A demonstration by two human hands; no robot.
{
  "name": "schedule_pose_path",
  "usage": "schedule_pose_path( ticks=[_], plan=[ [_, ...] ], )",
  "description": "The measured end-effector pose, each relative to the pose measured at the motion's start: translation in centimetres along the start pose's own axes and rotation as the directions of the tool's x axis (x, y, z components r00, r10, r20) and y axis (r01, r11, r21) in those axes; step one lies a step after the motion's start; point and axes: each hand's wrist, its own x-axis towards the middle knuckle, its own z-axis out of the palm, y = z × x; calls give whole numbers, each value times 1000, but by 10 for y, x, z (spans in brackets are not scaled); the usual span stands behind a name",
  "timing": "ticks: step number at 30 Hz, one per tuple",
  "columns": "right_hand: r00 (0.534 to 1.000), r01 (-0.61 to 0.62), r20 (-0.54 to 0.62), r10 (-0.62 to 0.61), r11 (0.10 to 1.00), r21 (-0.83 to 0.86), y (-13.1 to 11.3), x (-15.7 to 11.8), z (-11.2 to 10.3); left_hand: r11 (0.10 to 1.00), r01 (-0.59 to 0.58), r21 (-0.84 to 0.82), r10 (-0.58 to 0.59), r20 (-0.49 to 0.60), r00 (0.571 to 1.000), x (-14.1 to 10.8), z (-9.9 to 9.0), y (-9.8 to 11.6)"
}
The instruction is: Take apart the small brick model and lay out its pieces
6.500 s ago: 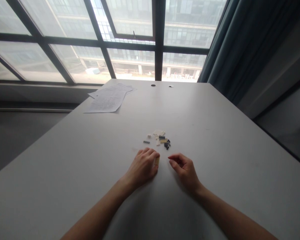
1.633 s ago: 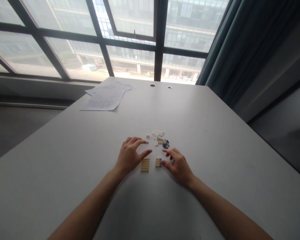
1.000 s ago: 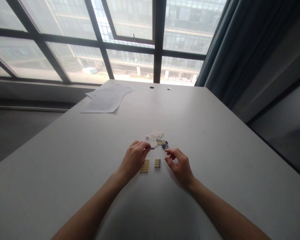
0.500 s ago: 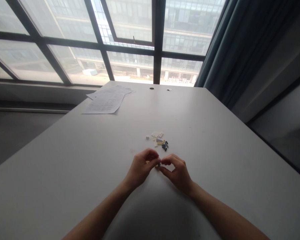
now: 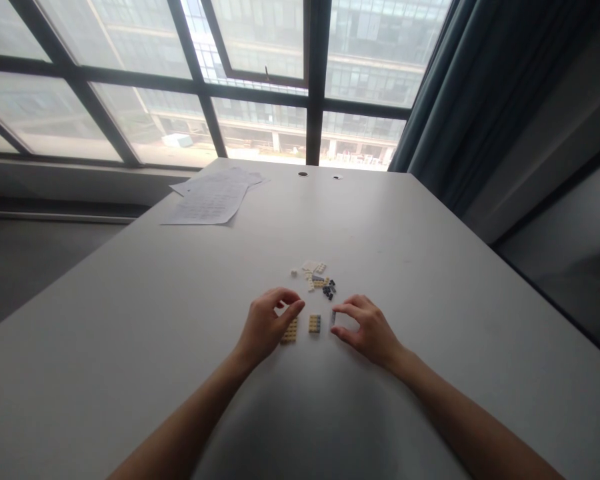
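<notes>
My right hand (image 5: 373,330) has a grey strip (image 5: 333,319) pinched end to end between thumb and fingertips, just beside the small yellow-and-grey block (image 5: 315,324) on the table (image 5: 155,313). My left hand (image 5: 270,323) hangs partly over the yellow block (image 5: 290,331), thumb and forefinger nearly meeting; I cannot tell whether anything is between them. A grip on the ends seems right to me, as it leaves the strip's long sides free for lining up. I cannot make out its studs, so I'd check which way they face before pressing, steady the small block from its left, and avoid nudging the black bricks (image 5: 329,291) beyond.
</notes>
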Motion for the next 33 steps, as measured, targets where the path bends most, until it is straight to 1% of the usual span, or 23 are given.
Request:
schedule_pose_path(
  ticks=[2, 3, 5, 7, 12, 18, 21, 24, 28, 33],
  plan=[
    [995, -6, 100, 13, 997, -72, 6, -3, 0, 994, -66, 88, 65, 11, 998, 2, -2, -6],
    [992, -3, 125, 14, 996, -93, 8, -4, 1, 987, -103, 122, 101, 26, 995, 2, -2, -8],
    [991, -1, 132, 16, 993, -115, 10, -6, 5, 972, -167, 163, 159, 63, 985, 1, -1, -11],
    [992, -4, 122, 19, 992, -126, 9, -8, 7, 963, -198, 183, 186, 80, 979, -1, 1, -12],
    [994, -4, 107, 19, 991, -136, 7, -8, 8, 953, -203, 226, 199, 40, 979, -2, 2, -17],
    [994, 7, 109, 6, 993, -116, 9, -8, 8, 947, -205, 248, 203, 34, 979, -2, 2, -24],
    [996, -11, 90, 19, 995, -95, 12, -4, 5, 947, -195, 256, 204, -8, 979, -2, 1, -25],
    [997, -42, 58, 48, 995, -94, 16, 6, 2, 948, -181, 263, 209, -83, 974, -1, 1, -27],
    [997, -74, 26, 78, 990, -118, 20, 32, 1, 949, -167, 267, 216, -165, 962, -1, 1, -33],
    [993, -111, 20, 117, 972, -206, 16, 68, 11, 951, -154, 270, 214, -212, 954, -2, 1, -36]
  ],
)
